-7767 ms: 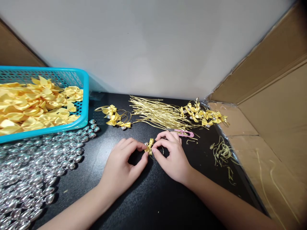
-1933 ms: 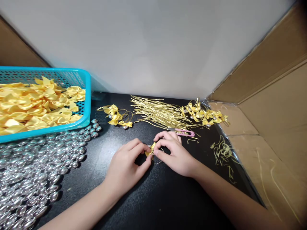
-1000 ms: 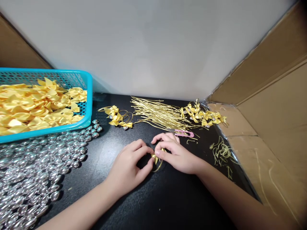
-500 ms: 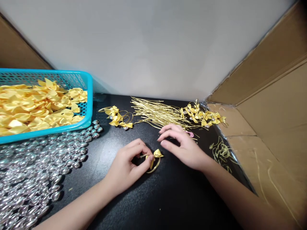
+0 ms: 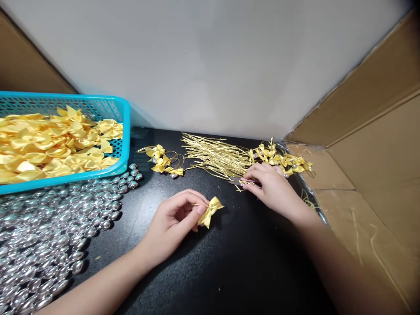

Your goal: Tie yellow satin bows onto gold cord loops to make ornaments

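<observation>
Near the middle of the black table, my left hand (image 5: 179,221) pinches a yellow ribbon bow (image 5: 211,210) between thumb and fingers. The bow's loops and tails stick out to the right of the fingertips. Farther back on the right, my right hand (image 5: 271,188) has its fingers closed on a pair of small scissors (image 5: 235,180) with pink handles. Their dark blade points left and most of the handle is covered by the hand. Just behind lies a pile of gold cords (image 5: 216,153), very close to the blade.
A blue basket (image 5: 126,131) full of yellow bows (image 5: 42,144) stands at the left. In front of it spread many silver beads (image 5: 42,236). Bows with cords and beads lie in a left group (image 5: 162,164) and a right group (image 5: 269,153). Cardboard (image 5: 374,175) borders the right side.
My right hand has moved right and back and closed on the scissors. My left hand has turned the bow, so more of it shows and its cord loop is hidden.
</observation>
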`<state>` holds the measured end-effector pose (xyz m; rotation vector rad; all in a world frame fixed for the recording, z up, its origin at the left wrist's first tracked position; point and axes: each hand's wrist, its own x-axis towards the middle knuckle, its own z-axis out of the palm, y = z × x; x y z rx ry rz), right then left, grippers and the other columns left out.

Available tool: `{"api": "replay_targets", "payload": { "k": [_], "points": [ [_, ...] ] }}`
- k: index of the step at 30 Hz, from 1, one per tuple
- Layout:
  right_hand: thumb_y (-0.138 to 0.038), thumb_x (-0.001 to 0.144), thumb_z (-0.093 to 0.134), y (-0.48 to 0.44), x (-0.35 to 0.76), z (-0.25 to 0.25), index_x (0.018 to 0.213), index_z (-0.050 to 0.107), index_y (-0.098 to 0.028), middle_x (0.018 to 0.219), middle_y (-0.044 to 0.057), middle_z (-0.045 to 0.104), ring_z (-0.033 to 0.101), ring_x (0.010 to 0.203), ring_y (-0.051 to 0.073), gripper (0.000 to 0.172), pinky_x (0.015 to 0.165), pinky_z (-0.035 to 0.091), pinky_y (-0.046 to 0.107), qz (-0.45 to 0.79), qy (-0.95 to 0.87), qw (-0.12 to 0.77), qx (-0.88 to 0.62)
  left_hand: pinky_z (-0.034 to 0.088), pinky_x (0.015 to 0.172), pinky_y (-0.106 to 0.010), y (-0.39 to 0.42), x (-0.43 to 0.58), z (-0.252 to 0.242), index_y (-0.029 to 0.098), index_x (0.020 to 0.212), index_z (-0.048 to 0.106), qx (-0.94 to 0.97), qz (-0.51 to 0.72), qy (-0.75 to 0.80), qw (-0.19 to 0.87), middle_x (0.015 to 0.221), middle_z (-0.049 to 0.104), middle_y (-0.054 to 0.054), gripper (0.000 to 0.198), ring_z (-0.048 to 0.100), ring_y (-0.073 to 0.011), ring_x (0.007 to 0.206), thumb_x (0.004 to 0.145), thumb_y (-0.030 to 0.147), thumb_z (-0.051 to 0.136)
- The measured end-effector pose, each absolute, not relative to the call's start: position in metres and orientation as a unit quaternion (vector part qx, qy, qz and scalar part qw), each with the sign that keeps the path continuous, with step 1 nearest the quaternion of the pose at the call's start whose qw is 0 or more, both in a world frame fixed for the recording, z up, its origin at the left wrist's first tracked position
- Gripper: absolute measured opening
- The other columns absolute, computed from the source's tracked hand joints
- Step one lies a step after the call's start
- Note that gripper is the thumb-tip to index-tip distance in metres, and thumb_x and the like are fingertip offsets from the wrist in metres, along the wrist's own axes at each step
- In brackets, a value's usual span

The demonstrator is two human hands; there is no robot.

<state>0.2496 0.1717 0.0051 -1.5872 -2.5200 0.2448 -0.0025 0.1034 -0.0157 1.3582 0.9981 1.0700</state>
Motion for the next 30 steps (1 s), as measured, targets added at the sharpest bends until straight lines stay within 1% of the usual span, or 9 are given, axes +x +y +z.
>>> {"api": "replay_targets", "payload": {
  "k": [4,8,12,14,16,18,21,23,30],
  "points": [
    [-0.027,0.097,0.051,0.171,0.247,0.003,0.093,0.068,-0.02,0.097,0.007,0.069,0.06,0.095,0.026,0.019,0.083,0.036,0.041,0.045,-0.849,0.07,-0.522,0.056,0.05,-0.022,0.104,-0.002,-0.019,0.019,0.083,0.068,0.469,0.451,0.399,0.647,0.088,0.068,-0.003,0.011,0.067,-0.0119,0.06,0.086,0.029,0.066],
    [-0.024,0.098,0.045,0.173,0.247,0.002,0.089,0.066,-0.018,0.093,0.009,0.069,0.06,0.092,0.027,0.024,0.081,0.039,0.041,0.002,-0.846,0.078,-0.528,0.056,0.051,-0.021,0.106,-0.003,-0.023,0.018,0.08,0.069,0.411,0.431,0.384,0.706,0.085,0.071,-0.003,0.015,0.07,-0.0119,0.059,0.083,0.032,0.071],
    [-0.022,0.098,0.04,0.17,0.244,0.01,0.088,0.059,-0.019,0.088,0.009,0.068,0.062,0.084,0.024,0.022,0.079,0.044,0.039,0.035,-0.802,0.208,-0.559,0.055,0.054,-0.021,0.106,-0.003,-0.024,0.017,0.075,0.067,0.384,0.414,0.368,0.738,0.093,0.072,-0.004,0.018,0.071,-0.012,0.063,0.082,0.033,0.073],
    [-0.025,0.099,0.038,0.163,0.24,0.019,0.09,0.055,-0.021,0.08,0.005,0.067,0.062,0.072,0.019,0.02,0.07,0.046,0.033,0.108,-0.764,0.282,-0.57,0.054,0.055,-0.023,0.106,-0.004,-0.023,0.017,0.074,0.066,0.383,0.402,0.362,0.749,0.091,0.072,-0.005,0.02,0.07,-0.013,0.063,0.081,0.033,0.074],
    [-0.029,0.099,0.038,0.155,0.234,0.029,0.089,0.054,-0.022,0.07,0.0,0.063,0.06,0.062,0.015,0.02,0.063,0.045,0.029,0.193,-0.758,0.302,-0.545,0.054,0.056,-0.026,0.105,-0.004,-0.022,0.017,0.073,0.066,0.391,0.39,0.36,0.752,0.089,0.072,-0.005,0.021,0.07,-0.0147,0.063,0.08,0.035,0.074],
    [-0.031,0.098,0.042,0.147,0.228,0.037,0.088,0.058,-0.022,0.071,0.0,0.064,0.06,0.064,0.014,0.021,0.063,0.045,0.027,0.256,-0.785,0.271,-0.496,0.054,0.056,-0.027,0.105,-0.004,-0.022,0.017,0.073,0.065,0.398,0.381,0.361,0.752,0.086,0.072,-0.005,0.022,0.07,-0.0161,0.064,0.08,0.037,0.074],
    [-0.03,0.098,0.045,0.138,0.22,0.045,0.091,0.065,-0.022,0.089,0.001,0.07,0.064,0.082,0.015,0.022,0.075,0.048,0.027,0.317,-0.811,0.213,-0.443,0.054,0.057,-0.027,0.105,-0.004,-0.022,0.018,0.075,0.066,0.396,0.377,0.358,0.756,0.082,0.073,-0.004,0.021,0.07,-0.0158,0.064,0.081,0.037,0.072],
    [-0.029,0.098,0.047,0.136,0.217,0.048,0.093,0.067,-0.023,0.094,0.0,0.07,0.063,0.087,0.014,0.022,0.078,0.047,0.026,0.339,-0.818,0.176,-0.431,0.054,0.057,-0.025,0.105,-0.003,-0.022,0.019,0.076,0.067,0.388,0.375,0.36,0.761,0.078,0.074,-0.003,0.02,0.071,-0.0151,0.063,0.082,0.037,0.072],
    [-0.033,0.095,0.05,0.132,0.217,0.053,0.08,0.066,-0.022,0.079,-0.002,0.065,0.058,0.074,0.013,0.025,0.068,0.041,0.027,0.32,-0.83,0.09,-0.448,0.055,0.055,-0.019,0.103,0.0,-0.017,0.018,0.077,0.065,0.358,0.394,0.349,0.771,0.073,0.075,-0.001,0.022,0.072,-0.0122,0.06,0.082,0.038,0.073]
  ]
}}
